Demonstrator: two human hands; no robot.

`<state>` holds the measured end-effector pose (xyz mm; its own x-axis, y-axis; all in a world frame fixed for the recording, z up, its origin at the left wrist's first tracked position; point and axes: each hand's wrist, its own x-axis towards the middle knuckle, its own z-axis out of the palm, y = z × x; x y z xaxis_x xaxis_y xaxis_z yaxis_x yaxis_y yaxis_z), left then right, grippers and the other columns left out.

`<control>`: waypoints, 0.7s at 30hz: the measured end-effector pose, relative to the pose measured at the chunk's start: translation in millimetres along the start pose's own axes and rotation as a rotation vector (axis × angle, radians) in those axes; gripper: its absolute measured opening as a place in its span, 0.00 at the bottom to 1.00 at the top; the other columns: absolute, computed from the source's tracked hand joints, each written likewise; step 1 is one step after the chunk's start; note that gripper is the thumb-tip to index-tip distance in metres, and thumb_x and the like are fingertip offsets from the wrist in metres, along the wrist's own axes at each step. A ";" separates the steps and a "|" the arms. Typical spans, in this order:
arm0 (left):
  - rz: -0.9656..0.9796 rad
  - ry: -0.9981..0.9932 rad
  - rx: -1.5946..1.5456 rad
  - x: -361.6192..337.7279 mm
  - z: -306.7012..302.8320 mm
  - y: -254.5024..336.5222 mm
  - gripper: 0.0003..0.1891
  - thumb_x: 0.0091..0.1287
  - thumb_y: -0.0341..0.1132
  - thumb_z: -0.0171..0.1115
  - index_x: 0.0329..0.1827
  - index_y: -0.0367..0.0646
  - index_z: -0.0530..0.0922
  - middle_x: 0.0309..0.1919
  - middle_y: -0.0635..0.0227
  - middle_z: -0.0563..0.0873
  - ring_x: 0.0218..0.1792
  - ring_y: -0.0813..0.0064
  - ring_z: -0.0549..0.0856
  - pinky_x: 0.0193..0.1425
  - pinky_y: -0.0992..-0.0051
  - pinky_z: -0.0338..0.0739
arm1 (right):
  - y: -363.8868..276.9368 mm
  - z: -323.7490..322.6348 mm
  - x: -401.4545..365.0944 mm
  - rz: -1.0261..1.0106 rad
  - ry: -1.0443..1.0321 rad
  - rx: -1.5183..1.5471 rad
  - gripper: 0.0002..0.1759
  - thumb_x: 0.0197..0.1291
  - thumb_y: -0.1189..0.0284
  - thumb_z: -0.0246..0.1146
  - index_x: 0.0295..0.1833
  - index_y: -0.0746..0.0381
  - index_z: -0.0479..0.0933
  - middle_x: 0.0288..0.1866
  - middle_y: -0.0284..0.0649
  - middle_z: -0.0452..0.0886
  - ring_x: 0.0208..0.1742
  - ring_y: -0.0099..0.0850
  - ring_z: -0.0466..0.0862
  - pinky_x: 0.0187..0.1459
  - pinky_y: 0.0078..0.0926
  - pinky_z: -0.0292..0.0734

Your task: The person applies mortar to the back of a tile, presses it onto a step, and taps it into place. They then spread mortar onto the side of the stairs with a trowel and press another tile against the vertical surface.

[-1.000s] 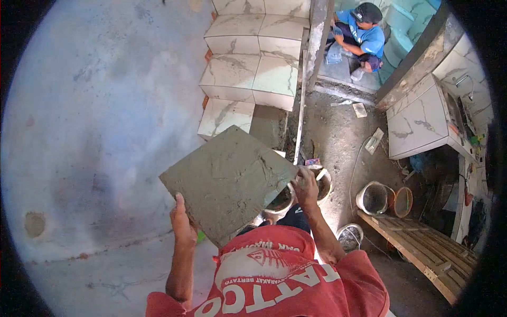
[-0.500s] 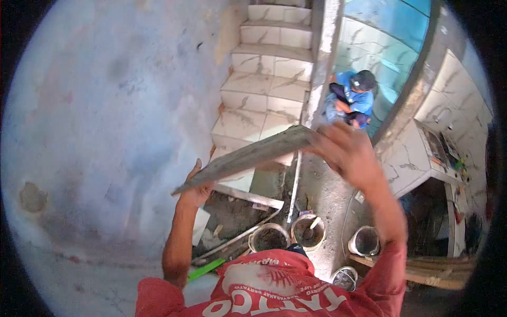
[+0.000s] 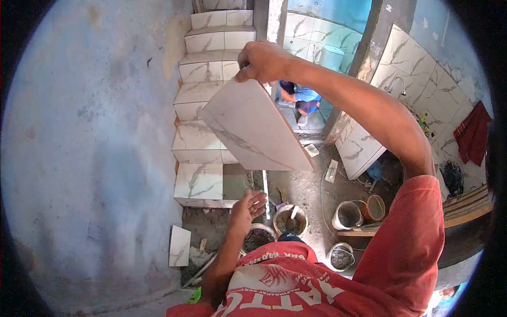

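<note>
A white marble-patterned tile hangs tilted in front of me, its veined face toward me. My right hand is closed on its upper corner, arm stretched out across the view. Lower down, my left hand is apart from the tile, fingers stretched out and holding nothing. Behind the tile rise the tiled stairs. On the lowest step, a grey untiled patch lies beside a laid tile.
A cut tile piece leans by the blue wall. Mortar buckets stand near my body, one with a trowel. Another person in blue sits by the doorway, partly hidden. A tiled counter is at right.
The tile has turned from edge-on, mortar-covered side to its veined face. My left hand has let go and dropped lower; my right hand has swung it up and left.
</note>
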<state>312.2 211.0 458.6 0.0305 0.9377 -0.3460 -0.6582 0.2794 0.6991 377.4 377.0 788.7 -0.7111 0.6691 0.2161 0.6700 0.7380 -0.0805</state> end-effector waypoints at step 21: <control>-0.185 -0.093 -0.192 6.0 -32.9 -48.9 0.43 0.60 0.57 0.53 0.65 0.29 0.51 0.64 0.51 0.62 0.63 0.58 0.65 0.57 0.44 0.62 | 65.9 120.4 -22.9 0.353 0.045 0.296 0.17 0.44 0.63 0.63 0.20 0.69 0.77 0.15 0.41 0.78 0.16 0.30 0.79 0.26 0.29 0.77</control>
<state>319.8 196.1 401.8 0.2263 0.8917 -0.3919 -0.7652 0.4117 0.4949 412.1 420.9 661.3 -0.4356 0.8845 0.1671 0.7752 0.4630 -0.4298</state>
